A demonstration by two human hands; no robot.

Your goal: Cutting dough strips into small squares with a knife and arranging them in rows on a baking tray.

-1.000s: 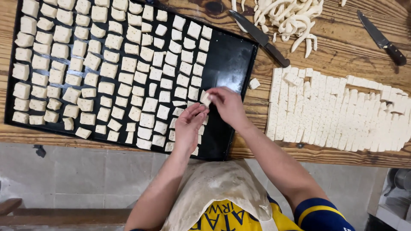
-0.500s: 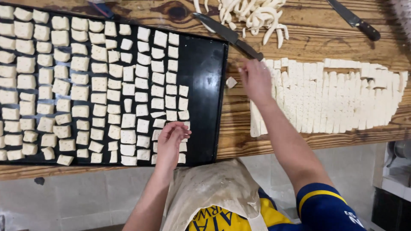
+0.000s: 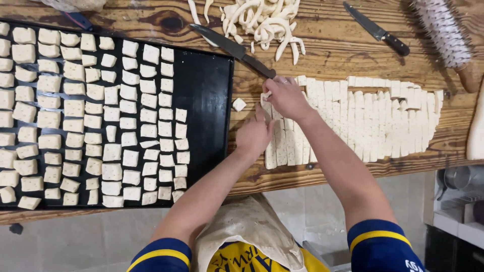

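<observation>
A black baking tray (image 3: 212,85) lies on the left part of the wooden counter (image 3: 333,50), filled with rows of small pale dough squares (image 3: 75,108) set apart from one another; its right-hand strip is bare. Just off the tray's right edge, a single loose dough piece (image 3: 239,104) sits alone on the wood. Above it a large knife (image 3: 233,49) rests at a slant, its blade overlapping the tray's top right corner and its dark handle pointing toward the hands. Beyond the knife is a heap of pale dough strips (image 3: 262,20). The left hand (image 3: 254,135) lies palm down with fingers loosely spread and holds nothing, resting at the left end of the cut dough sheet (image 3: 363,118), which stretches across the counter in a flat slab scored into squares. The right hand (image 3: 286,96) is just above it, at the sheet's upper left corner, its fingers curled and pinching a small piece of dough there. Farther right a second, smaller knife (image 3: 377,33) lies near the counter's far edge, and beside it rests a spiked roller (image 3: 443,30) with a wooden handle.
</observation>
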